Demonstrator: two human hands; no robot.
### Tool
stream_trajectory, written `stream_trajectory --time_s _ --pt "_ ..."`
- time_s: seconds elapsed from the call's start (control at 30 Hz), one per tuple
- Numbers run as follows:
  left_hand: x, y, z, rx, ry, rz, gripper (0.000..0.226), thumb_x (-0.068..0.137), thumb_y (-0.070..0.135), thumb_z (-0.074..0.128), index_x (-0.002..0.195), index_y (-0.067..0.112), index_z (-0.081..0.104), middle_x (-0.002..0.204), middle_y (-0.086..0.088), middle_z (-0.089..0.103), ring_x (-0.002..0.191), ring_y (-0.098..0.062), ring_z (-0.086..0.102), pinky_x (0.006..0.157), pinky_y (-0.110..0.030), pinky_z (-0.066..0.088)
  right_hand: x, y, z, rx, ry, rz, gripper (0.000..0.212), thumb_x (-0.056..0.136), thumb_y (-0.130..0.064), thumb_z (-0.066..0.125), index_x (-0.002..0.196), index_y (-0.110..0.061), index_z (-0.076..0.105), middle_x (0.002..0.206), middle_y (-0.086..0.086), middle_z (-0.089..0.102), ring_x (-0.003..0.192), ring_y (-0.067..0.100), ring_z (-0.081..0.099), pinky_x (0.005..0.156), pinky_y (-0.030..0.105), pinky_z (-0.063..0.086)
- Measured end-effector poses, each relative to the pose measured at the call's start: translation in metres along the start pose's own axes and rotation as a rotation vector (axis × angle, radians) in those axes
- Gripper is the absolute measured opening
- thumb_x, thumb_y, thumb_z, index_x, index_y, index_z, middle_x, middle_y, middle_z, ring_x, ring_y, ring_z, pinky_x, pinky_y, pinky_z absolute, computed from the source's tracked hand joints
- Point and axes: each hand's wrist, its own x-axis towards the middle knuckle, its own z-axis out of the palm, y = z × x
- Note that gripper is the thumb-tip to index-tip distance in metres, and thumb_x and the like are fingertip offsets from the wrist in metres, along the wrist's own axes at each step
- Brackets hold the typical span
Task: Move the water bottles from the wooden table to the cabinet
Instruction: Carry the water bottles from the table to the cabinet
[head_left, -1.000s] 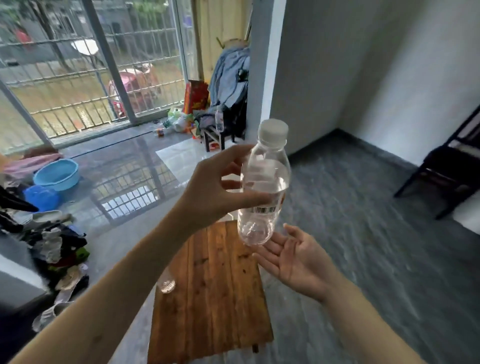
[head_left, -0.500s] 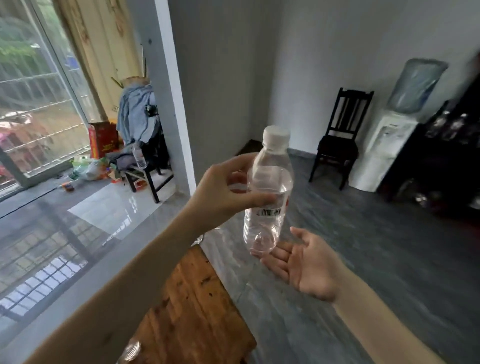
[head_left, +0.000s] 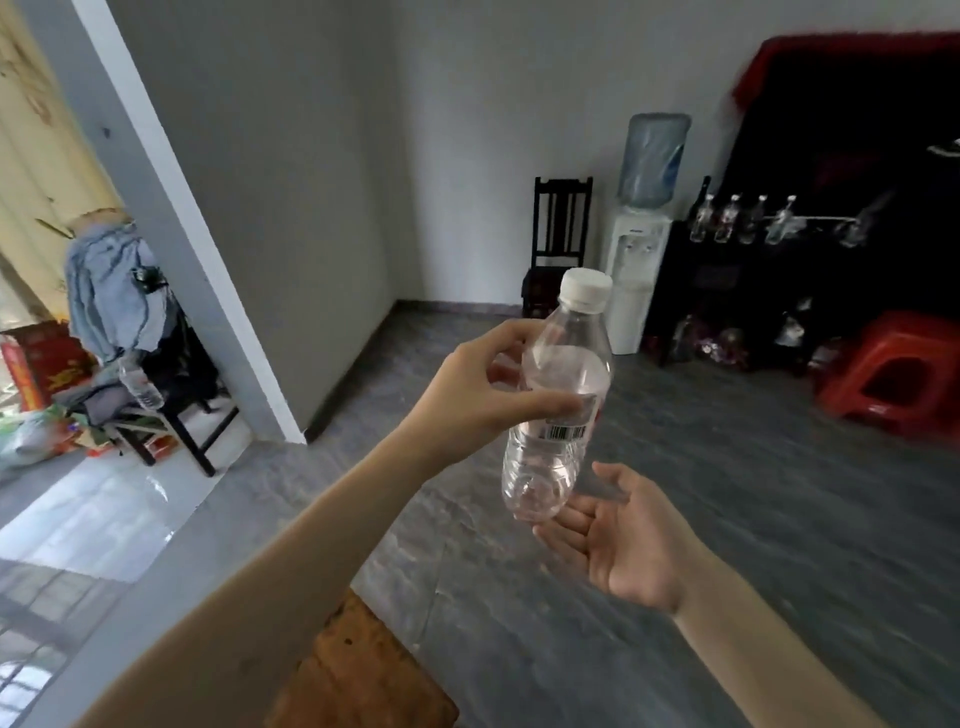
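The dark cabinet (head_left: 810, 270) fills the two o'clock corner, a row of bottles (head_left: 743, 221) on its shelf. The wooden table (head_left: 358, 675) shows at six o'clock. The left hand (head_left: 483, 395) pinches a clear water bottle (head_left: 558, 410) at centre, held upright. The right hand (head_left: 618, 540) lies palm-up, fingers spread, just under its base.

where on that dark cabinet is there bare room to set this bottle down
The cabinet top is crowded at its left end, beside the water dispenser, by a row of bottles. Right of that row the top looks bare, though blurred. The left hand holds the bottle.
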Motion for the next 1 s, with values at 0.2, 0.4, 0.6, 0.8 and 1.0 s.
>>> stream_trajectory --time_s 0.2,0.4,0.6,0.8,1.0 --pt "0.063 0.016 0.078 -0.053 -0.033 0.005 0.055 0.06 0.053 0.086 0.112 0.047 0.069 0.103 0.008 0.073 0.097 -0.018 0.074 0.089 -0.038 0.062 -0.03 -0.068 -0.062 0.039 0.0 -0.058 0.065 0.09 -0.04 0.048 0.132 0.011 0.053 0.13 0.029 0.062 0.106 0.036 0.066 0.08 0.04 0.06" --pt "0.135 0.034 0.163 -0.07 -0.077 0.029 0.064 0.064 0.053 0.084 0.123 0.036 0.068 0.107 0.006 0.074 0.1 -0.02 0.074 0.092 -0.04 0.061 -0.063 -0.148 -0.122 0.087 0.021 -0.11 0.065 0.093 -0.041 0.047 0.131 0.01 0.055 0.132 0.028 0.061 0.128 0.036 0.056 0.09 0.041 0.055" --pt "0.191 0.04 0.225 -0.071 -0.131 0.041 0.057 0.07 0.05 0.084 0.124 0.038 0.068 0.113 0.001 0.074 0.099 -0.02 0.075 0.09 -0.043 0.062 -0.082 -0.204 -0.165 0.126 0.036 -0.155 0.063 0.093 -0.04 0.048 0.13 0.011 0.055 0.129 0.029 0.063 0.119 0.037 0.062 0.086 0.042 0.058" --pt "0.242 0.034 0.261 -0.107 -0.144 0.023 0.054 0.068 0.054 0.083 0.118 0.042 0.069 0.111 -0.002 0.074 0.091 -0.017 0.076 0.076 -0.024 0.059 -0.082 -0.247 -0.199 0.16 0.006 -0.182 0.063 0.093 -0.038 0.045 0.132 0.012 0.053 0.131 0.03 0.061 0.113 0.037 0.066 0.09 0.04 0.055" --pt "0.293 0.013 0.28 -0.095 -0.183 0.05 0.054 0.069 0.055 0.082 0.12 0.045 0.067 0.113 0.0 0.071 0.09 -0.008 0.075 0.075 -0.019 0.058 -0.051 -0.289 -0.215 0.172 0.036 -0.189 0.062 0.095 -0.038 0.044 0.131 0.012 0.053 0.129 0.029 0.063 0.108 0.038 0.069 0.089 0.042 0.056"
